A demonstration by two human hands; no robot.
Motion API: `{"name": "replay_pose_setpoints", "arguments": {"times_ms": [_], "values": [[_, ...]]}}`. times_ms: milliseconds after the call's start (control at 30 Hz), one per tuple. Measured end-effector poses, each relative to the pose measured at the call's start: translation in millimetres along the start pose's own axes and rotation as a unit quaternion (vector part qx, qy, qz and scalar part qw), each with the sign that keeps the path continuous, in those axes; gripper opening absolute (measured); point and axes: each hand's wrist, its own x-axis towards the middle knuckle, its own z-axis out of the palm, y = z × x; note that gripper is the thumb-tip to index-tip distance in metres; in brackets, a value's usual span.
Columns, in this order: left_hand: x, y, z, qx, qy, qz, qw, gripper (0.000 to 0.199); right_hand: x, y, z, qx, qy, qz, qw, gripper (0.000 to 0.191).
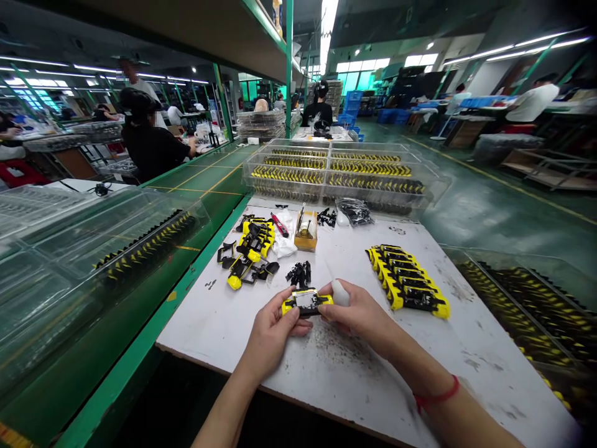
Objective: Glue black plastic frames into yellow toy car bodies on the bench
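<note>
The white tabletop (354, 386) ends in a near edge just below the wrists, with bare room around the hands. A row of yellow parts (405, 280) lies to the right, a pile (252, 249) to the left. The left hand (273, 336) and right hand (359, 311) both grip a yellow casing (307, 302) between them.

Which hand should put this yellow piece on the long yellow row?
Probably the right hand: it sits nearer the yellow row, on that side, while the left hand is farther away, beyond the yellow piece.
</note>
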Motion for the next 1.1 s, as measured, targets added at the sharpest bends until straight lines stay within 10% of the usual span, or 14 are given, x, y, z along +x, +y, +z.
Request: {"name": "replay_pose_setpoints", "arguments": {"times_ms": [300,733,867,1000,1100], "values": [[3,1,-3.6,-0.064,-0.002,-0.037,0.997,0.053,-1,-2,-1,0.038,-0.009,0.029,0.999,0.024],[11,-11,-3.4,0.134,0.088,0.042,0.986,0.078,4,6,3,0.068,0.039,-0.019,0.997,0.027],[21,-17,-27.6,0.466,0.167,0.281,0.822,0.05,2,3,8,0.106,0.045,-0.012,0.993,0.03],[33,-28,-44.3,0.606,0.027,0.504,0.615,0.041,2,4,12,0.16,0.04,-0.02,0.986,0.033],[41,-37,-44.4,0.65,-0.03,0.546,0.527,0.049,3,5,12,0.185,0.048,-0.011,0.982,0.031]]}}
